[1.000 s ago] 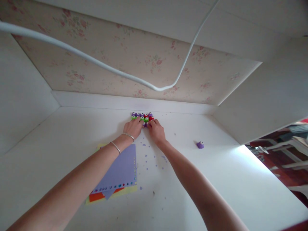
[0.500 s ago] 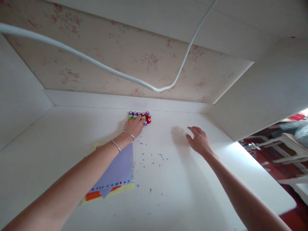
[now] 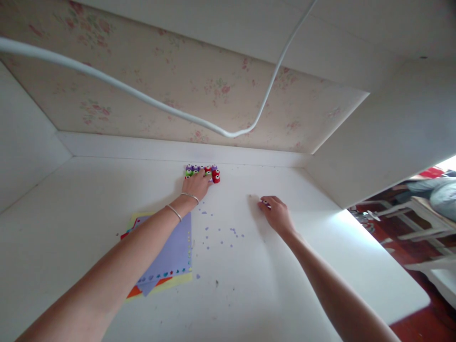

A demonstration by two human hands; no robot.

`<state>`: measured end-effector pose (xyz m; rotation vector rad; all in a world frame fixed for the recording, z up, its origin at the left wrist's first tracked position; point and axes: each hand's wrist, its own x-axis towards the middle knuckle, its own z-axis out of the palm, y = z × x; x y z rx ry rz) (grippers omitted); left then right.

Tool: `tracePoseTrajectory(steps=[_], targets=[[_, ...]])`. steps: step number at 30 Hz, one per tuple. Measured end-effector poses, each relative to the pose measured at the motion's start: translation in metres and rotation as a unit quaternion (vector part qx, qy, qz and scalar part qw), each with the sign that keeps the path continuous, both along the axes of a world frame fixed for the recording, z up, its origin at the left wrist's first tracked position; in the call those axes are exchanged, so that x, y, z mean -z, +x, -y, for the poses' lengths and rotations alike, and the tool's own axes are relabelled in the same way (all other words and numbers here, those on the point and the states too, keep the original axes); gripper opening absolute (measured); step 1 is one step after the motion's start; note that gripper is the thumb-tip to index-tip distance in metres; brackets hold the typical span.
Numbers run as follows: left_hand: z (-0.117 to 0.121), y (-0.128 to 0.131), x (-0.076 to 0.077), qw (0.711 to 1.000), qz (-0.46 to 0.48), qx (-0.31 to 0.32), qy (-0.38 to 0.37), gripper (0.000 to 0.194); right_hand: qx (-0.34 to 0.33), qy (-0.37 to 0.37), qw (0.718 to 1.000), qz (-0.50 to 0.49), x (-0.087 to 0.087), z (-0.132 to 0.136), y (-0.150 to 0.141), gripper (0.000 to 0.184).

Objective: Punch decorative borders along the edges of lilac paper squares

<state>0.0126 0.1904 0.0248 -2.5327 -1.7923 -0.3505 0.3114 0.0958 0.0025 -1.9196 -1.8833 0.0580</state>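
Note:
Small red, green and purple craft punches (image 3: 217,179) with white, eye-like tops stand packed in rows near the back of the white table. My left hand (image 3: 196,185) reaches over their front, its bent fingers closed against a purple punch at the right and hiding part of the group. My right hand (image 3: 278,214) is to the right, low over the table, its thumb and fingers closed round a small purple punch (image 3: 265,203) with a white top. Purple paper bits (image 3: 233,231) lie scattered between my arms.
Under my left forearm, a purple sheet (image 3: 174,251) with small shapes along its edges lies on yellow and orange sheets. A white cable (image 3: 149,98) hangs across the view. The table meets a back wall and side panels; a chair (image 3: 427,209) stands beyond its right edge.
My right hand has moved left and its fingers have closed; a small purple punch now shows in them. My left hand stays on the group of punches. The view has shifted slightly.

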Motion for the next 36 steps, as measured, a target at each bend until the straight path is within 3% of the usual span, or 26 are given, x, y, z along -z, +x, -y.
tracePoseTrajectory(steps=[6, 10, 15, 19, 25, 30, 36], targets=[[0.005, -0.007, -0.007, 1.000, 0.008, 0.004, 0.008, 0.033, -0.097, 0.006, 0.995, -0.026, 0.007, -0.010, -0.056, 0.036], [0.027, -0.028, -0.016, 1.000, 0.017, 0.010, 0.012, 0.034, -0.118, -0.003, 0.992, -0.053, 0.008, -0.018, -0.083, 0.041], [0.085, -0.082, -0.019, 0.996, 0.084, 0.001, 0.002, 0.031, -0.133, 0.011, 0.987, -0.092, 0.009, -0.042, -0.108, 0.036], [0.145, -0.126, -0.018, 0.989, 0.141, 0.035, -0.007, 0.034, -0.148, 0.025, 0.980, -0.133, 0.014, -0.061, -0.125, 0.026], [0.210, -0.146, -0.007, 0.991, 0.110, 0.072, 0.023, 0.036, -0.147, 0.049, 0.972, -0.176, 0.016, -0.074, -0.143, 0.011], [0.221, -0.144, 0.011, 0.995, 0.042, 0.087, 0.025, 0.052, -0.140, 0.059, 0.961, -0.230, 0.009, -0.056, -0.145, 0.015], [0.227, -0.142, 0.012, 0.993, 0.013, 0.111, 0.024, 0.042, -0.125, 0.020, 0.937, -0.325, 0.014, 0.012, -0.136, 0.024]])
